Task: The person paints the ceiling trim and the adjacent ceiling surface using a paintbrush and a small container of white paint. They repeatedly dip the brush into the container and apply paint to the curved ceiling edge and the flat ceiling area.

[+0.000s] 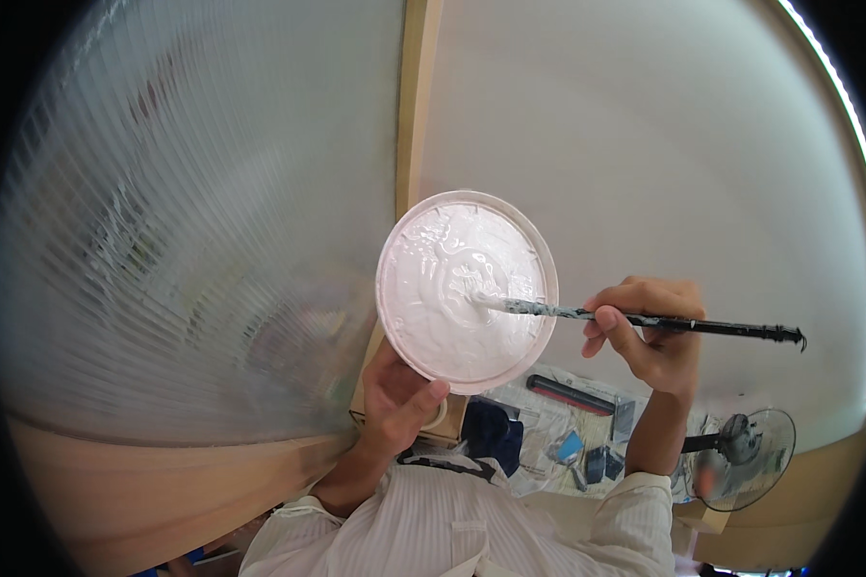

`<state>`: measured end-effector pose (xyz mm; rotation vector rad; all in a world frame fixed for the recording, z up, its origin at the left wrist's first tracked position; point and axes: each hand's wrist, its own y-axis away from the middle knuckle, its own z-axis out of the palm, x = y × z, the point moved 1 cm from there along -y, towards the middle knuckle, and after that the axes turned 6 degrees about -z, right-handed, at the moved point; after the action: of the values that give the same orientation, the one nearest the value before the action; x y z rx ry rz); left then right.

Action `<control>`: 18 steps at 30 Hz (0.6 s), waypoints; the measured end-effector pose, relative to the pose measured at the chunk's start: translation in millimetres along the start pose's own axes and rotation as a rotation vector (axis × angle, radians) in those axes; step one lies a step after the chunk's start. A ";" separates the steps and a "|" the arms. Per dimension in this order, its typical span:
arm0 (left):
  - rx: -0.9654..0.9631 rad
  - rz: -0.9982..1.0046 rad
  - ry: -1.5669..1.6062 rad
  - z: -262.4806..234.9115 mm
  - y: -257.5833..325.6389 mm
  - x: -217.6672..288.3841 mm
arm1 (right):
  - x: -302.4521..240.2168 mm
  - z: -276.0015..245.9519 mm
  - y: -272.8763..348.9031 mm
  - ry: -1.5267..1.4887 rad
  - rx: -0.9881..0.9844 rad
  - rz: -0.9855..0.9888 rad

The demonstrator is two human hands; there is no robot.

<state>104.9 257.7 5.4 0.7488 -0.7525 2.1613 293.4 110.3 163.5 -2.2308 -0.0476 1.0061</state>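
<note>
My left hand (394,404) grips the lower edge of a round, rimmed white disc (423,337), thumb showing and the other fingers partly hidden behind it. The disc is held up, with its face toward me. Shiny, wet-looking white coating covers that face, and raised shapes show through near its middle. In my right hand (659,332), a long black-handled paintbrush (548,310) is pinched between thumb and fingers. White smears run along the brush's front half, and its white-coated bristles touch the disc just right of centre.
Below the disc, a paper-covered surface (541,462) bears a long black-and-red object (570,394), a blue piece (570,446) and dark blue cloth (491,433). A fan (741,452) stands at the lower right. Ribbed translucent panel (212,192), wooden post (417,96) and pale wall (645,144) surround this spot.
</note>
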 end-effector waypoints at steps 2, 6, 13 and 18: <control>0.008 -0.007 0.010 0.5 0.5 -0.2 | 4.9 -0.4 5.8 -0.157 0.095 0.132; 0.028 -0.032 0.047 3.1 3.1 0.8 | 31.6 -2.6 14.6 -0.410 0.318 0.245; 0.118 -0.045 0.009 -1.2 9.9 -10.5 | 59.3 -4.0 21.2 -0.876 0.512 0.365; 0.097 0.013 0.006 8.2 1.8 1.2 | 27.9 -13.1 -35.5 -0.690 0.598 -0.210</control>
<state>105.2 251.4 11.2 0.7881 -0.6554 2.2239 329.9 138.3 172.8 -1.2515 -0.2449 1.4021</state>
